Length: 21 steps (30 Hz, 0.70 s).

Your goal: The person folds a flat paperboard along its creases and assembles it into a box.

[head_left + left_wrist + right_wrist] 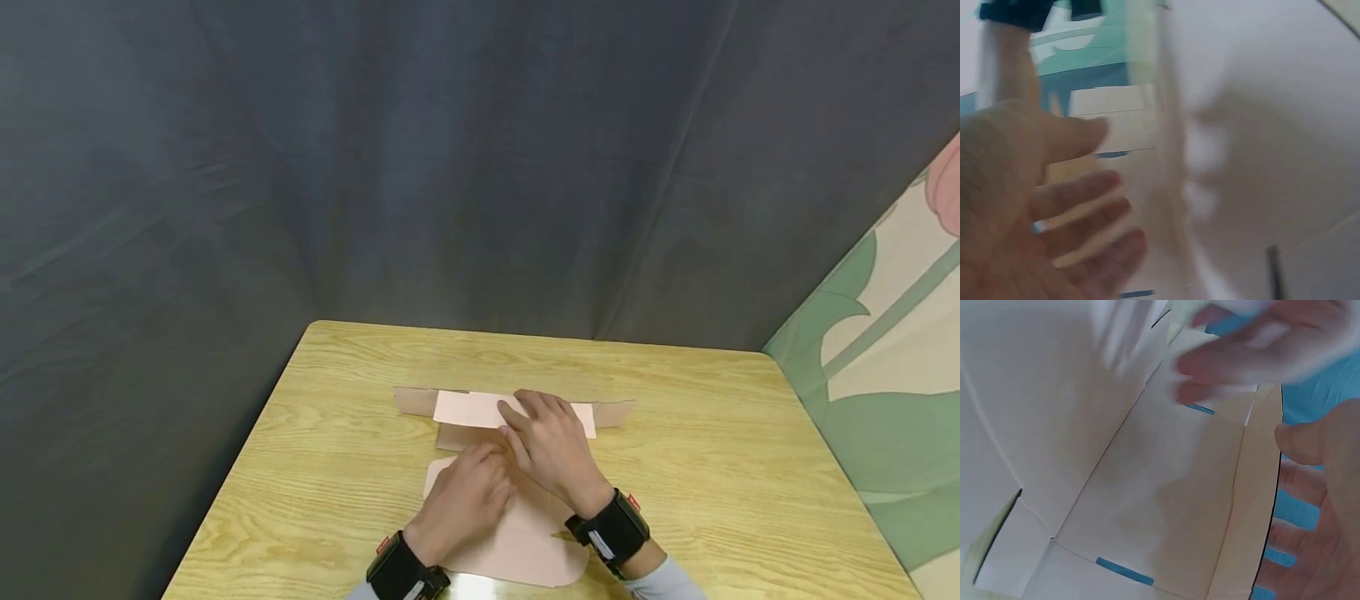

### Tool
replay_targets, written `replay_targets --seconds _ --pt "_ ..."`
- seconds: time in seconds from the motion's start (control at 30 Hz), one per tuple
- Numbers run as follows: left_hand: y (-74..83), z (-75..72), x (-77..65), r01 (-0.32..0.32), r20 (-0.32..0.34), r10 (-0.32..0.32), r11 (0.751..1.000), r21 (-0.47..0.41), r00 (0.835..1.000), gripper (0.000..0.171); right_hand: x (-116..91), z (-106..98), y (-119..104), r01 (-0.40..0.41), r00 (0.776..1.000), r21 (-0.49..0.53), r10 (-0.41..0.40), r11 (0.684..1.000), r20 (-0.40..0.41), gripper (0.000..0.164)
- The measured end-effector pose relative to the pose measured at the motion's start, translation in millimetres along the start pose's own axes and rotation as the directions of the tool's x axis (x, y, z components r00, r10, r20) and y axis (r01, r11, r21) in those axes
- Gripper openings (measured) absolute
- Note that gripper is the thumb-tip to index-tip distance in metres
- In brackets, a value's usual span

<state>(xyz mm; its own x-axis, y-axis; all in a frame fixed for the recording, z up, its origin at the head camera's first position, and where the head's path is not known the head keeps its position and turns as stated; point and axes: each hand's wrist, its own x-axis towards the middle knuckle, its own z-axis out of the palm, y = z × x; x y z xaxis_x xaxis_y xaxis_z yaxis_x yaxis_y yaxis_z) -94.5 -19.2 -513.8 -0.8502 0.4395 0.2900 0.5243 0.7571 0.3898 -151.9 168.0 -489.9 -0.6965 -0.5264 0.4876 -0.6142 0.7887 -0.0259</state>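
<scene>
A pinkish-beige cardboard box blank (525, 554), creased and slotted, lies on the table with its far part folded up. A narrow flap (468, 408) runs along that far part, and side tabs stick out at both ends. My right hand (551, 446) rests on this flap. In the right wrist view, its fingers (1300, 481) reach behind the panel's edge, with the thumb beside the edge. Over the middle of the cardboard is my left hand (468, 496), its fingers loose and holding nothing in the left wrist view. That hand is blurred in the right wrist view.
The cardboard lies near the front of a wood-grain table (300, 492). A dark curtain (480, 167) hangs behind and to the left. At the right is a cloth with a leaf and flower pattern (885, 375). Both wrists wear black straps.
</scene>
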Motion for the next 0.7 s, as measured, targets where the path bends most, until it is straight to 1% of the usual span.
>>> replay_targets --seconds 0.03,0.07,0.1,0.17,0.2,0.27,0.3,0.37,0.43,0.5,0.6,0.7 --pt "-0.2 -4.9 1.0 -0.014 -0.062 0.013 1.000 -0.021 0.998 0.025 0.4 0.0 -0.2 0.003 1.000 -0.001 -0.003 1.000 -0.002 0.032" --pt "-1.0 -10.0 2.2 -0.028 -0.134 0.023 0.999 -0.035 0.991 0.021 0.9 -0.1 -0.4 0.007 1.000 -0.001 -0.007 1.000 -0.004 0.032" --pt "-2.8 -14.7 3.7 -0.037 -0.209 0.027 0.998 -0.044 0.977 0.016 1.6 -0.1 -0.3 0.012 1.000 -0.003 -0.012 1.000 -0.005 0.032" --pt "-8.4 -23.0 6.8 -0.031 -0.341 0.010 0.998 -0.057 0.940 0.016 3.3 -0.4 0.0 0.019 1.000 -0.009 -0.019 1.000 -0.006 0.032" --pt "-12.1 -26.4 8.3 -0.016 -0.389 -0.009 0.998 -0.062 0.921 0.018 4.2 -0.7 0.4 0.021 1.000 -0.014 -0.021 1.000 -0.005 0.032" --pt "-20.4 -30.8 10.9 0.033 -0.451 -0.059 0.997 -0.065 0.890 0.023 6.1 -1.5 1.2 0.023 1.000 -0.020 -0.024 1.000 -0.002 0.032" --pt "-24.8 -31.8 11.9 0.057 -0.464 -0.083 0.996 -0.070 0.882 0.025 6.8 -1.9 1.6 0.023 1.000 -0.025 -0.023 0.999 0.000 0.032" --pt "-32.8 -32.5 12.9 0.093 -0.469 -0.119 0.993 -0.078 0.875 0.030 7.8 -2.9 2.1 0.022 1.000 -0.027 -0.022 0.999 0.003 0.032" --pt "-39.1 -31.2 12.8 0.111 -0.458 -0.141 0.990 -0.093 0.877 0.031 7.7 -3.6 2.2 0.023 1.000 -0.026 -0.022 0.999 0.007 0.032" --pt "-43.5 -28.7 11.7 0.114 -0.446 -0.150 0.988 -0.106 0.882 0.031 6.9 -4.1 1.7 0.021 1.000 -0.025 -0.021 0.999 0.012 0.032" --pt "-45.4 -24.4 9.8 0.123 -0.427 -0.165 0.984 -0.125 0.889 0.033 5.2 -4.0 0.6 0.017 1.000 -0.026 -0.017 1.000 0.016 0.032" --pt "-45.1 -19.9 7.8 0.142 -0.413 -0.189 0.980 -0.142 0.891 0.035 3.8 -2.9 -0.4 0.012 1.000 -0.028 -0.012 1.000 0.019 0.033"
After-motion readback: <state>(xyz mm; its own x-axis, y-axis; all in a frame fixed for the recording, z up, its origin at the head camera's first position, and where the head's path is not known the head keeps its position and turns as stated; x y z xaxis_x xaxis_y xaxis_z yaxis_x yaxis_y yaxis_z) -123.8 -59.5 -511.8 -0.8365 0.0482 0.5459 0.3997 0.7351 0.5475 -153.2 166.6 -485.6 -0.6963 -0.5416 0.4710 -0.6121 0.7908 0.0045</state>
